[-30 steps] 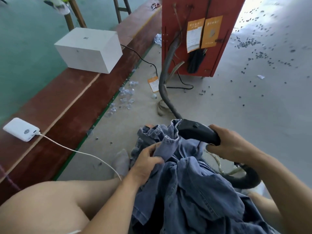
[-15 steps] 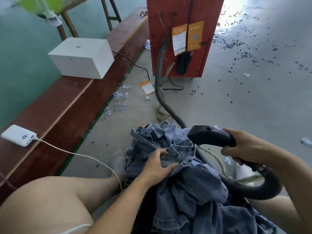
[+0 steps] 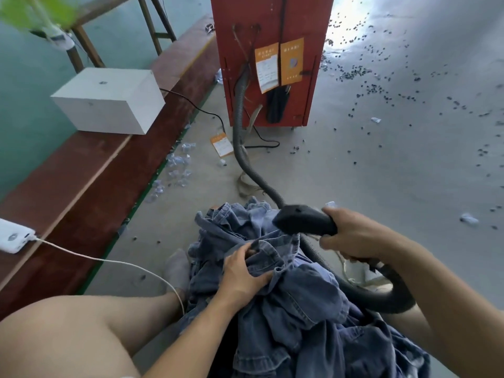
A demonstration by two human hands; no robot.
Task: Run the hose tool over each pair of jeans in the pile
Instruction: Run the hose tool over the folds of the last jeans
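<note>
Seen from above, looking down at a lap. Left hand (image 3: 242, 271) gripping a bunched fold of blue jeans (image 3: 294, 304) heaped across the knees. Right hand (image 3: 354, 236) wrapped around the handle of a black hose tool (image 3: 305, 221), nozzle poised just above the denim, beside the left fingers. Grey ribbed hose (image 3: 240, 126) trailing back across the concrete floor (image 3: 395, 173) to a red cabinet (image 3: 272, 28).

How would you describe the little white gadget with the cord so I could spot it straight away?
Look along the long reddish-brown ledge on the left of the grey floor. Past the big white box, near the picture's left edge, lies a small flat white power bank. Unlike the box, it has rounded corners and a white cord plugged into it.
</note>
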